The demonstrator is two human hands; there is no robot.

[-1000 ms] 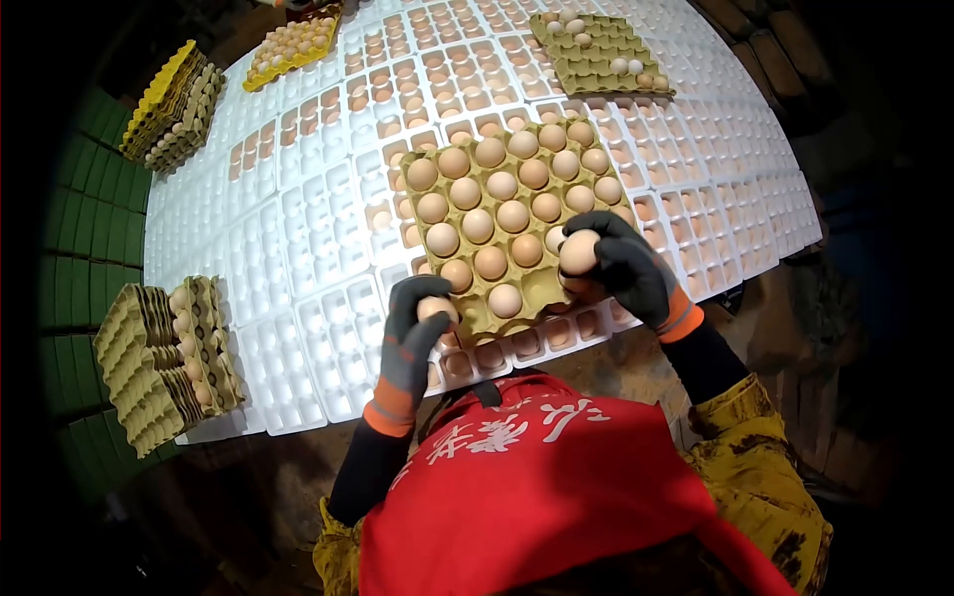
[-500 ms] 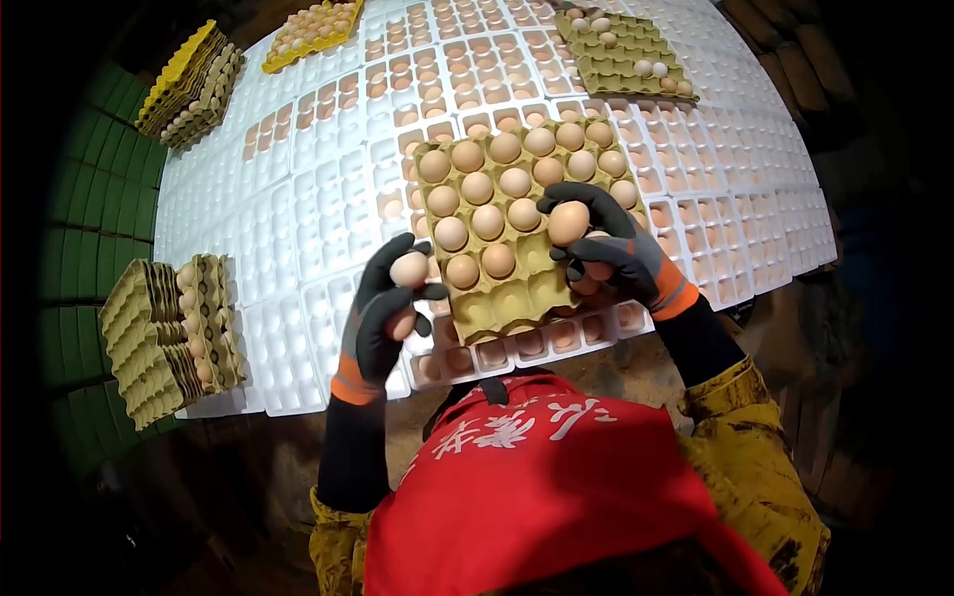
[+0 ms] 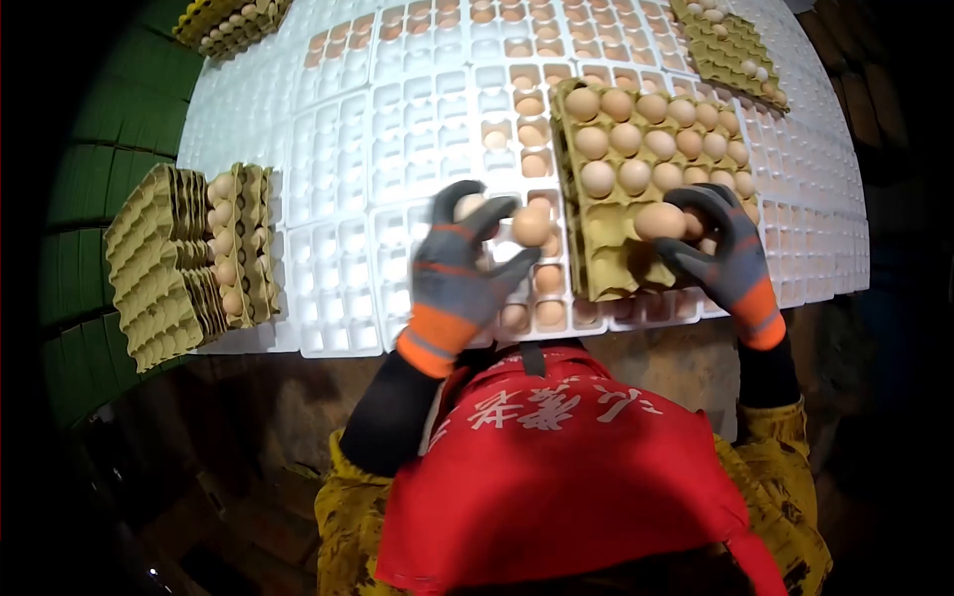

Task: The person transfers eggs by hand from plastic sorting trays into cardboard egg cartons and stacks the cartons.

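Observation:
My left hand (image 3: 467, 263), in a grey and orange glove, is closed around several eggs over the white foam trays. One brown egg (image 3: 531, 226) sits at its fingertips, and a paler egg (image 3: 469, 207) shows between the fingers. My right hand (image 3: 723, 248), gloved alike, grips a brown egg (image 3: 660, 222) and more eggs partly hidden by its fingers. It is above the front right of a pulp egg tray (image 3: 608, 238). Eggs fill the tray's back rows, while the front left cups are bare. More pulp trays seem stacked beneath it.
White foam trays (image 3: 333, 283) cover the table, with eggs in many pockets around the pulp tray. Upright pulp trays (image 3: 164, 263) with eggs stand at the left edge. Another pulp tray (image 3: 730, 55) lies back right; a further stack (image 3: 231, 25) stands back left.
The view has swung left, so the table appears further right. Two eggs have left the pulp tray's front left cups. My left hand has turned palm down beside the tray, with eggs held.

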